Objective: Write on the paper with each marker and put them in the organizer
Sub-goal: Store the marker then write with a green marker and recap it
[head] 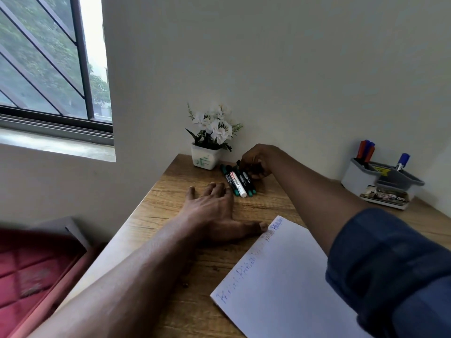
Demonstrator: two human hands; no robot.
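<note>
A wooden desk (195,284) fills the corner below a window; a sheet of paper (288,284) carries blue handwriting along its left edge, too blurred to read; the left hand (214,211) lies flat, fingers spread, thumb touching the paper's corner; the right hand (258,162) curls its fingers onto the far end of a row of about five markers (239,181), whether gripping one cannot be told; the grey organizer (380,181) at right holds roughly four markers; a flowerpot (206,158) stands beside the row.
</note>
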